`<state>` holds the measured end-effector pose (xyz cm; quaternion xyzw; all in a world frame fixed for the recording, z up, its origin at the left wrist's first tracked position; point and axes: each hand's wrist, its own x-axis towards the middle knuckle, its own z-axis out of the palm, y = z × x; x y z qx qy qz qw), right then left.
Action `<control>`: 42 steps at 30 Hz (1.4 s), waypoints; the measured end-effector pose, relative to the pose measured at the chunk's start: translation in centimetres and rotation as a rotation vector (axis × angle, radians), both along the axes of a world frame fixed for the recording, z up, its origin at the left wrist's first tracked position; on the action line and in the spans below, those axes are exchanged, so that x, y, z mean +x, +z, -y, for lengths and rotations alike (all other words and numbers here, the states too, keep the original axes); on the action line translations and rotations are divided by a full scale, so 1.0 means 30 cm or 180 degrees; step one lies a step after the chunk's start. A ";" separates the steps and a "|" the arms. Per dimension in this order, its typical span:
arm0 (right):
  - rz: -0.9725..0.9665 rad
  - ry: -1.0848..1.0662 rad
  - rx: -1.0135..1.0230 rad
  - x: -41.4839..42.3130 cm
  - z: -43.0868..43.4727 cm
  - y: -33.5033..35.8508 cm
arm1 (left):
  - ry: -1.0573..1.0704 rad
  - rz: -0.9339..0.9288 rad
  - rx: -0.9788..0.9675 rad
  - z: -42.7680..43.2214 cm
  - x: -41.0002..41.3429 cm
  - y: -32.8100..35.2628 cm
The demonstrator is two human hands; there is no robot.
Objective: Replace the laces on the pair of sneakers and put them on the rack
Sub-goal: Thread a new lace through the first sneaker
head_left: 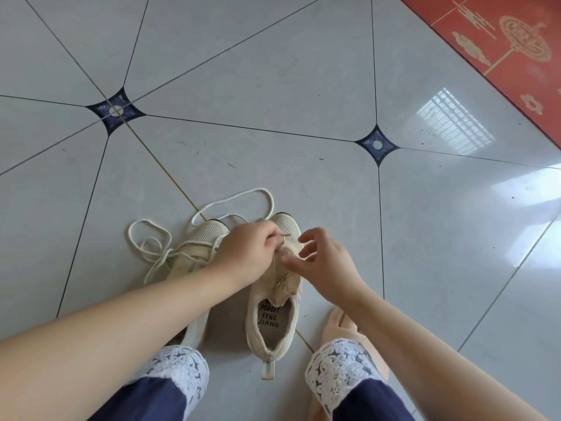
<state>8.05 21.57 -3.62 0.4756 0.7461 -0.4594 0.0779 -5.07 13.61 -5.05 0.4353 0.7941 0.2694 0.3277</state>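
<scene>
Sitting toe-away on the tiled floor, the right-hand sneaker lay between the person's feet with its opening facing up, which put the eyelets straight under the hands. The left hand was over its toe end, fingers pinching the stiff tip of a cream lace, apparently to aim it at a low eyelet. Whether the tip was in a hole could not be told. The rest of that lace trailed in a slack loop on the floor beyond the toes, leaving free length to pull through. The right hand held nothing. Its fingers were spread and loosely bent just above the tongue, probably ready to lift it or catch the tip. Just beside it on the left, the other sneaker carried a second lace, threaded but untied, with loops spilled to its left. Judged from this, the lacing was about midway. No rack showed. A red patterned mat lay at the far right.
</scene>
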 end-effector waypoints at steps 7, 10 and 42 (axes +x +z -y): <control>0.0142 -0.0503 -0.0679 0.016 -0.001 -0.032 | -0.0117 0.0639 -0.0163 -0.014 0.036 0.003; -0.0027 -0.0952 -0.1178 0.026 0.001 -0.035 | -0.0254 0.0500 -0.0213 -0.016 0.043 -0.002; -0.0842 -0.2159 -0.1814 0.068 0.080 -0.022 | -0.0176 -0.0089 0.0028 0.014 0.106 0.002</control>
